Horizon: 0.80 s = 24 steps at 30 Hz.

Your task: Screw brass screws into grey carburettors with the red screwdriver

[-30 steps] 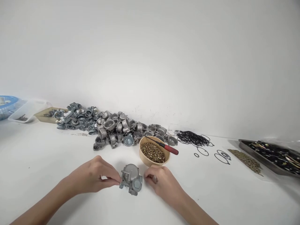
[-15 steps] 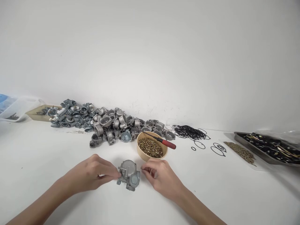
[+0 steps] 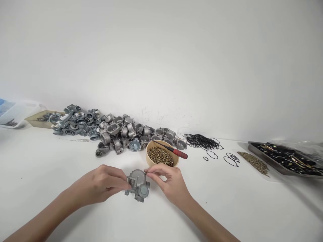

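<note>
A grey metal carburetor (image 3: 138, 178) is in front of me, its rounded bowl uppermost and a large hex plug at its near right. The fingers of my left hand (image 3: 102, 183) close on its left side. At the upper right edge of the bowl is my right hand (image 3: 170, 184), thumb and forefinger pinched together. Whatever tiny thing is between those fingertips is too small to make out. Just behind the right hand stands a tan bowl (image 3: 148, 162) of brass-coloured screws (image 3: 160, 156). A screwdriver (image 3: 179, 153) with a red handle lies across its rim.
Carburetor bodies (image 3: 75, 122) and float bowls (image 3: 123, 129) are heaped along the wall. Black rubber rings (image 3: 203, 142) lie at right, beside small brass parts (image 3: 253, 163) and a dark tray (image 3: 282, 169). Far left are a tan tray (image 3: 37, 122) and a clear bin (image 3: 22, 116).
My right hand has moved up and left, bringing its pinched fingertips to the upper right edge of the carburetor. My left hand keeps its hold. The view has shifted slightly.
</note>
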### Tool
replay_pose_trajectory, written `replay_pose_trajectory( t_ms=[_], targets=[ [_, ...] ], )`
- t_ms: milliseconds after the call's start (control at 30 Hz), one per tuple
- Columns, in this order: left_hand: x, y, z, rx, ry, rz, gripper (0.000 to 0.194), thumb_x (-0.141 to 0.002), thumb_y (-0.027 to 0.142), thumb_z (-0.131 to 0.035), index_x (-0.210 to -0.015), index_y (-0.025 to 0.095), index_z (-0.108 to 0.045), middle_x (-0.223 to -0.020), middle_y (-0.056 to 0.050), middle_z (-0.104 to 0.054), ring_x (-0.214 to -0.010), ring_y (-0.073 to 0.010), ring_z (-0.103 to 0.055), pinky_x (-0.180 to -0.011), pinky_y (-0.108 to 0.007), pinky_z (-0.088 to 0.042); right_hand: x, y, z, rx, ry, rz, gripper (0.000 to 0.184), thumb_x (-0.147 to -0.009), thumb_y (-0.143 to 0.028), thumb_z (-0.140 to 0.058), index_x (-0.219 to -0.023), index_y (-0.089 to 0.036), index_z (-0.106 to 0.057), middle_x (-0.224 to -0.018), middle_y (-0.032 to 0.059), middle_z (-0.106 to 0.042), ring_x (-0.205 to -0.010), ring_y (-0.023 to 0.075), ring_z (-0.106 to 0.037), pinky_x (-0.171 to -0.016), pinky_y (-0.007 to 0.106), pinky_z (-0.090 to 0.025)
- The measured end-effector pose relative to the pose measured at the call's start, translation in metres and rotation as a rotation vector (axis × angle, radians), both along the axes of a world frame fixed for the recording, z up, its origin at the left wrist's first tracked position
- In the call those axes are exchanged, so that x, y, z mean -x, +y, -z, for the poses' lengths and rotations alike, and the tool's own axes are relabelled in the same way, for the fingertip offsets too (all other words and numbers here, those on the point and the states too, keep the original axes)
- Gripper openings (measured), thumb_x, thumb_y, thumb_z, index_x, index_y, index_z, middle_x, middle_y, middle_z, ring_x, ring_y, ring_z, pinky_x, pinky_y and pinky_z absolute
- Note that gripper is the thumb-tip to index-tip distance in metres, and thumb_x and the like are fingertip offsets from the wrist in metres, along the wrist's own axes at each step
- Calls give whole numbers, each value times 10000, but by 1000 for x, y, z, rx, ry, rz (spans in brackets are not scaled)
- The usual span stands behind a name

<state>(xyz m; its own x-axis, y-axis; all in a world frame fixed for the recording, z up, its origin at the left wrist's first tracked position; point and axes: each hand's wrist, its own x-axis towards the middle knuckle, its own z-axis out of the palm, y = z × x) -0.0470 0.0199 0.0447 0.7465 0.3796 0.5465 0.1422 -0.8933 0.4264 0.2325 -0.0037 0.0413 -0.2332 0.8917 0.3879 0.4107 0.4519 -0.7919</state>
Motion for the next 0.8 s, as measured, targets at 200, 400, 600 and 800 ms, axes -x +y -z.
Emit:
replay_pose_trajectory(
  t_ms=[200,400,600,800],
  targets=[
    [2,2,7,23,-7,-17,205,-1043,154,-606,-1109,216,-791,-972,-81,-815,-747,-218,-779,-615,-269,-554,4,1,5,3,7,-2,98,-916,-243,-693,-886,-198,-775,-856,29,-800,-742,157,-747,-699,253,-636],
    [3,3,4,17,9,-21,169,-1062,199,-599,-1046,216,-766,-948,-58,-801,-738,-191,-756,-639,-266,-536,2,0,4,-18,-31,-10,114,-926,-229,-679,-889,-201,-783,-853,26,-797,-737,153,-732,-690,248,-616],
    [-3,-1,5,-129,13,-162,399,-993,558,-663,-1250,253,-647,-1038,-82,-706,-768,-210,-694,-634,-297,-522,0,-2,2,-67,-74,-23,112,-940,-218,-683,-886,-202,-780,-820,21,-784,-705,145,-706,-617,229,-554],
    [-12,-9,10,-73,95,-225,601,-947,739,-582,-1408,368,-480,-1323,-106,-631,-1033,-294,-728,-775,-374,-566,-7,-3,-5,-153,-120,-92,88,-942,-200,-699,-896,-195,-774,-791,23,-764,-672,136,-683,-605,233,-519]
  ],
)
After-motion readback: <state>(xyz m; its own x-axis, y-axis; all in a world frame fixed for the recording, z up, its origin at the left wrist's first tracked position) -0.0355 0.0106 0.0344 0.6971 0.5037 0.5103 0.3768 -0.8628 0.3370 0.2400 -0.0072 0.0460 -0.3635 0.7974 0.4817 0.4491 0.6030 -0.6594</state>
